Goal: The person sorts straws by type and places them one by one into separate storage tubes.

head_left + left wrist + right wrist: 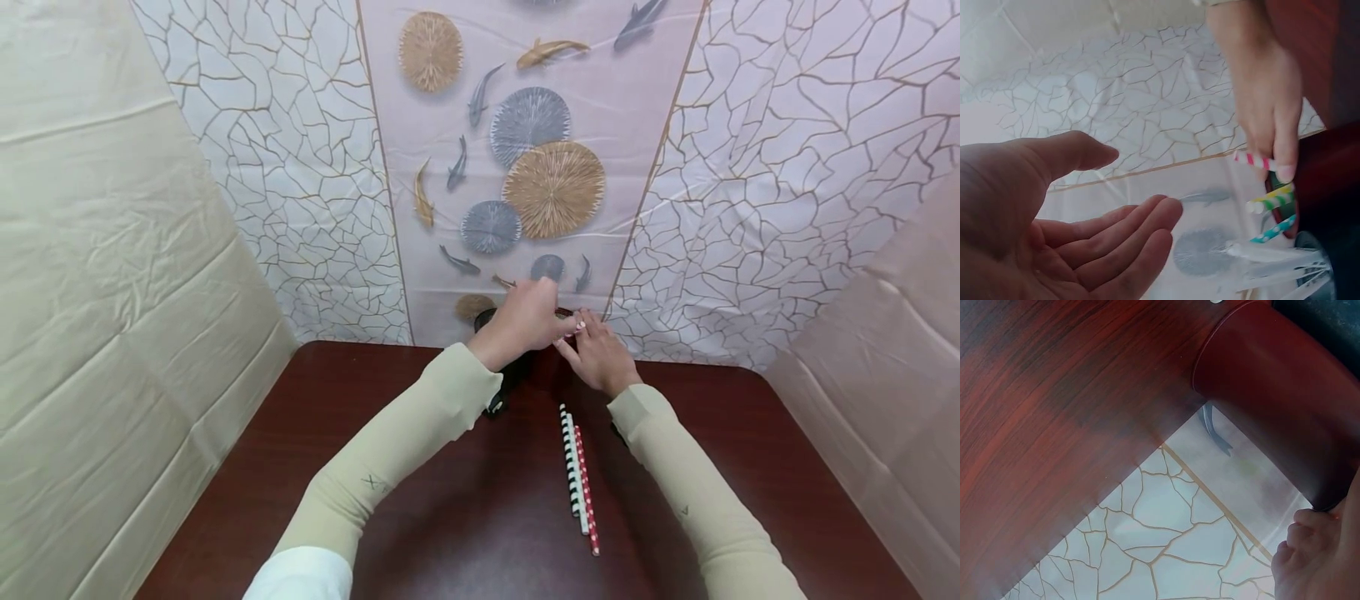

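Observation:
At the table's back edge, my right hand pinches a pink-and-white striped paper straw over the mouth of a dark red cup. Inside that cup stand a yellow-and-green striped straw and a teal dotted straw. My left hand hovers just left of it, palm showing in the left wrist view, with a gap between thumb and loosely bent fingers and nothing in it. Beside the red cup is a black container with several clear or white sticks, partly hidden by my left arm in the head view.
Three straws lie side by side on the dark red table: a black-and-white striped straw, a pale straw and a red dotted straw. A patterned cloth hangs behind, with plain cloth walls at both sides.

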